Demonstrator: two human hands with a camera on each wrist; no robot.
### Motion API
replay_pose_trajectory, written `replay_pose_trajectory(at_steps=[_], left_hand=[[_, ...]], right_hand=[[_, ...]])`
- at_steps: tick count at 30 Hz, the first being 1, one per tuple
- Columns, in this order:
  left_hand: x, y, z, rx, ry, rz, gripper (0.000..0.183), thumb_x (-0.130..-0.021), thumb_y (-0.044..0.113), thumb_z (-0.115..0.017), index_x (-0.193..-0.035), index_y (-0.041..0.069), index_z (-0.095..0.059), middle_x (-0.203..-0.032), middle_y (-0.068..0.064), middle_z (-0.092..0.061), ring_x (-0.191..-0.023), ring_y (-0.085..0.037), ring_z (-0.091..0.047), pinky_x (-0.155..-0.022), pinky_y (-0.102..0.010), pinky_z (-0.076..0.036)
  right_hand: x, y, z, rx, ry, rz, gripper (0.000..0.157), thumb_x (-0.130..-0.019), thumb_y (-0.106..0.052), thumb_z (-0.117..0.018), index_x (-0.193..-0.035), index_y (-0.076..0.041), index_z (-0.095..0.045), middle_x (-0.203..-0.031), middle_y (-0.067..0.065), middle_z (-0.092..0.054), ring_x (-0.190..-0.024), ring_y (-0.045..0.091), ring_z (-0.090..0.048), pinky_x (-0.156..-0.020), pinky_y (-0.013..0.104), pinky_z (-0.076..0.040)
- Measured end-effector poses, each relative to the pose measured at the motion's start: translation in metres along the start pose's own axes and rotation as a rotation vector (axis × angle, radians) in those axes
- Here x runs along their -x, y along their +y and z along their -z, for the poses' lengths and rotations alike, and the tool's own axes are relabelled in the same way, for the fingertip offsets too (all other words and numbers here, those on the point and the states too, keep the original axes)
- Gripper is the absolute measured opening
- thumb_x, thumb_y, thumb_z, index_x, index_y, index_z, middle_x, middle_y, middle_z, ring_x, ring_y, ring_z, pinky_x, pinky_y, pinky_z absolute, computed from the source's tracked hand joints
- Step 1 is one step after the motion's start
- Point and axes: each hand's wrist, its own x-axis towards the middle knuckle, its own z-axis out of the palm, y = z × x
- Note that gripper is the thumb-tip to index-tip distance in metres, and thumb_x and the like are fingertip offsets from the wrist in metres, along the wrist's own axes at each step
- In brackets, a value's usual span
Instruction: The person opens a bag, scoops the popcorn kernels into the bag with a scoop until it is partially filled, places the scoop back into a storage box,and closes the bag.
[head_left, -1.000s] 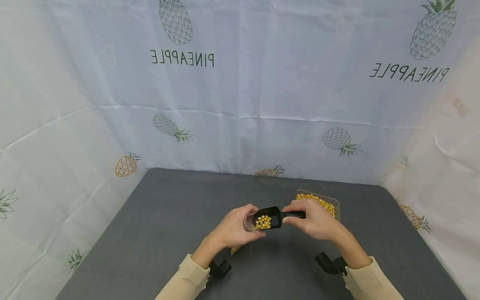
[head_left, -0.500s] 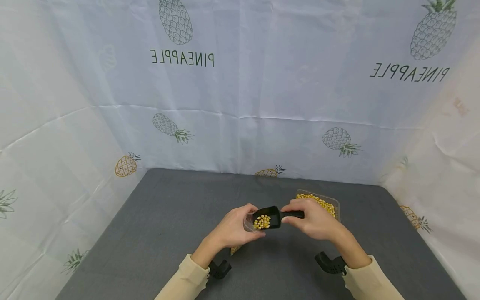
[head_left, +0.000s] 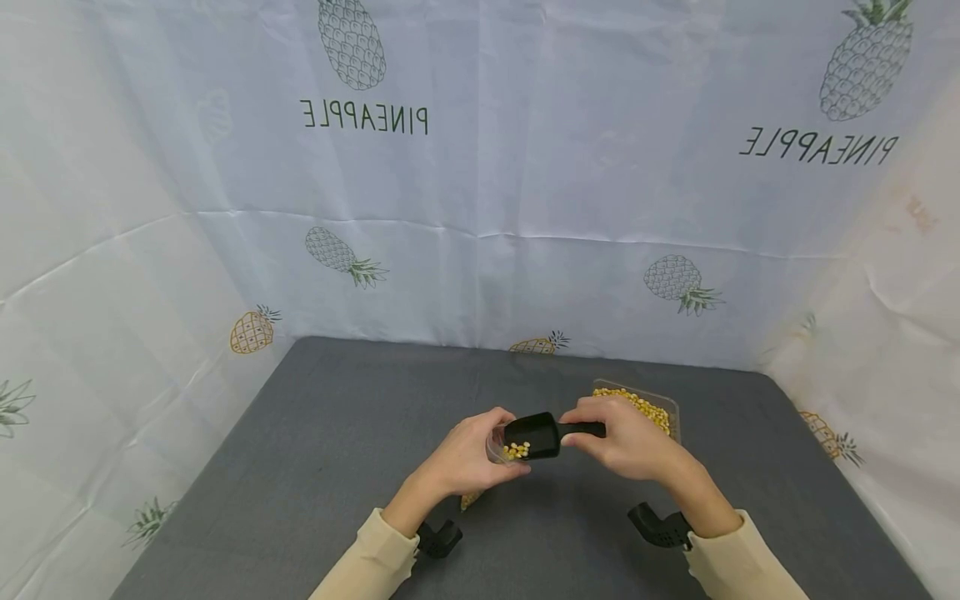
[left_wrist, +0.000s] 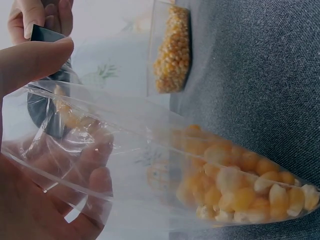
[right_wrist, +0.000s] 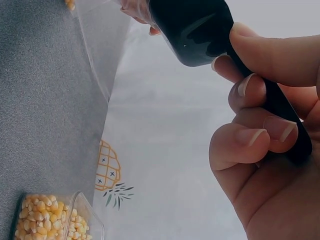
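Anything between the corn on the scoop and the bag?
Nothing visible. The right hand holds the black scoop with its tip inside the open clear bag in the left hand; the kernels lie at that tip.

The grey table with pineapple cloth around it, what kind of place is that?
Probably a little curtained-off work booth. Pineapple-print cloth closes in three sides of the grey table, and a clear tub of corn kernels sits on it.

A black plastic scoop [head_left: 536,432] bearing yellow corn kernels [head_left: 516,451] is tilted left into a clear plastic bag [left_wrist: 140,132], whose tapered lower end is filled with more kernels.
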Motion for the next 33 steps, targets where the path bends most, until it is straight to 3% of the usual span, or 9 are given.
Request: replay_pose_trajectory(at_steps=[9,23,33], left_hand=[[-0.0006,-0.0007,0.0008,0.013,-0.006,-0.012,0.049,-0.086,0.036,-0.082,-0.124,0.015,-0.062,-0.100,0.007,-0.064,-0.081,-0.004,-0.058,-0.072,-0.027,-0.050],[0.0002,0.0017,0.0014,0.025,-0.006,0.021,0.048,-0.085,0.037,-0.082,-0.124,0.017,-0.062,-0.104,0.007,-0.064,-0.084,-0.006,-0.057,-0.074,-0.028,-0.049],[0.0005,0.0001,0.0008,0.018,0.007,0.015,0.046,-0.086,0.036,-0.082,-0.122,0.016,-0.062,-0.100,0.006,-0.065,-0.084,-0.005,-0.058,-0.075,-0.028,-0.050]], right_hand=[[-0.0010,-0.0029,0.0012,0.010,0.000,0.018,0.021,-0.092,-0.015,-0.076,-0.112,-0.008,-0.077,-0.091,-0.009,-0.063,-0.073,0.005,-0.051,-0.062,0.028,-0.045],[-0.0025,-0.0017,-0.0017,0.022,0.006,0.047,0.022,-0.093,-0.015,-0.076,-0.113,-0.008,-0.076,-0.092,-0.009,-0.063,-0.071,0.003,-0.051,-0.062,0.027,-0.046],[0.0049,0.0040,-0.0010,-0.040,0.030,0.002,0.024,-0.094,-0.020,-0.075,-0.114,-0.007,-0.076,-0.091,-0.008,-0.063,-0.072,0.006,-0.051,-0.062,0.028,-0.045]])
